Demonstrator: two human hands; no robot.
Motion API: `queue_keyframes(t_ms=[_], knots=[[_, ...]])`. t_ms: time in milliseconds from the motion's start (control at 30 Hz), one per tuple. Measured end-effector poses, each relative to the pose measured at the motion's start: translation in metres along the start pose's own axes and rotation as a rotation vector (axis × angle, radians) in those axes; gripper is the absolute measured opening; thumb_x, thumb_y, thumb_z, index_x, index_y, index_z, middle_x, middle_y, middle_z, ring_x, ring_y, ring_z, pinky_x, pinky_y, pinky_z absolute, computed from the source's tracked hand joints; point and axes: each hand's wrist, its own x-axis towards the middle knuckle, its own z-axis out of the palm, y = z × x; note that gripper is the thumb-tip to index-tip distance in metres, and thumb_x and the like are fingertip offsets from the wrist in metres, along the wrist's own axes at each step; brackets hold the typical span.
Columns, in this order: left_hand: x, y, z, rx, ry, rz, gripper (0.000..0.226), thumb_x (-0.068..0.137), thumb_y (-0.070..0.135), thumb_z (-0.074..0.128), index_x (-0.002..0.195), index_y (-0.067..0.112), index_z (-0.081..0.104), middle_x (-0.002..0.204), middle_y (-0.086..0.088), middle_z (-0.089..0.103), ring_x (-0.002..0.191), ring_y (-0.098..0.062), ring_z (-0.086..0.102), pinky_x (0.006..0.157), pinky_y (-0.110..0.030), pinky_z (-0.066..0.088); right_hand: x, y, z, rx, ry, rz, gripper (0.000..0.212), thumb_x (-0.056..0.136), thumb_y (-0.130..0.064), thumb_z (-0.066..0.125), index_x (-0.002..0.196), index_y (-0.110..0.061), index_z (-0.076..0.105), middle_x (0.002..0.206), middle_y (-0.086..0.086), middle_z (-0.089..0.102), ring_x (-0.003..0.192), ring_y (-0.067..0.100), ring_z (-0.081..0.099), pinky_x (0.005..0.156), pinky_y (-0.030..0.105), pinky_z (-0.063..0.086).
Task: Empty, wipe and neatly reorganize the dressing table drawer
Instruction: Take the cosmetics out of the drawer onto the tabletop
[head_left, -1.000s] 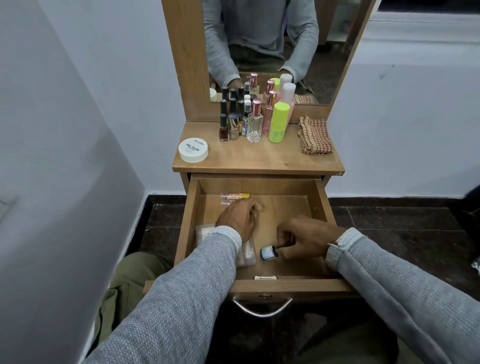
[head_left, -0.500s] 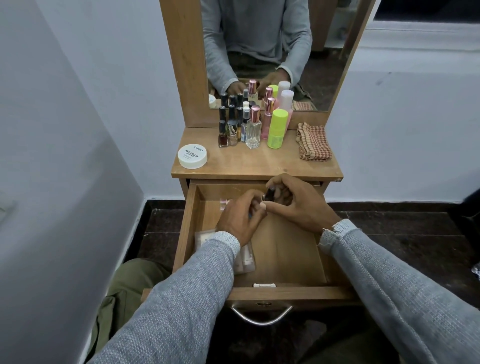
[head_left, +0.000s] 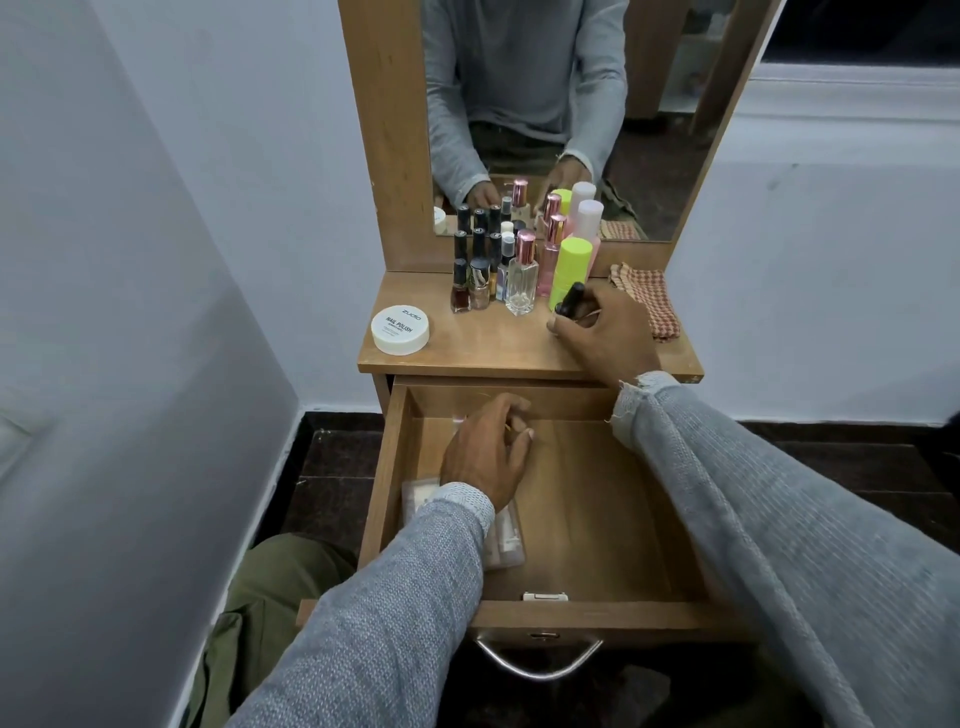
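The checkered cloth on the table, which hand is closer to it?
Right. The right hand is up on the tabletop, just left of the checkered cloth, holding a small dark bottle. The left hand is down inside the drawer.

My left hand covers whatever it reaches for at the drawer's back edge; my sleeve hides part of the clear packet.

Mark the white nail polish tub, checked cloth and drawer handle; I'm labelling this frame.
white nail polish tub (head_left: 400, 329), head view, lid centre.
checked cloth (head_left: 655, 299), head view, folded middle.
drawer handle (head_left: 537, 661), head view, metal bar.
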Motion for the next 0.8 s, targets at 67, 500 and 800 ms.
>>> queue_keyframes(t_ms=[67,500,800], knots=[[0.000,-0.001,0.001,-0.007,-0.009,-0.001,0.023,0.089,0.015,0.061,0.111,0.020,0.059,0.088,0.008,0.063,0.082,-0.011,0.061,0.078,-0.038,0.054,0.005,0.000,0.007,0.019,0.029,0.026,0.033,0.077,-0.025,0.076,0.102,-0.010,0.061,0.087,-0.002,0.063,0.077,0.013,0.058,0.071,0.029,0.051],[0.002,-0.005,0.005,0.024,-0.002,-0.002,0.023,0.089,0.014,0.058,0.111,0.023,0.058,0.090,0.010,0.064,0.082,-0.008,0.060,0.078,-0.036,0.054,-0.001,0.002,0.026,0.058,0.102,0.049,0.027,0.079,-0.011,0.075,0.097,-0.011,0.055,0.092,0.004,0.060,0.080,0.015,0.058,0.072,0.027,0.053],[-0.001,-0.021,-0.019,0.073,-0.020,-0.097,0.021,0.092,0.012,0.055,0.107,0.027,0.058,0.103,0.007,0.067,0.089,-0.013,0.062,0.078,-0.029,0.052,-0.054,-0.005,0.013,0.149,0.086,-0.002,0.019,0.085,-0.010,0.066,0.100,-0.011,0.054,0.099,0.003,0.056,0.085,0.014,0.058,0.076,0.025,0.054]])
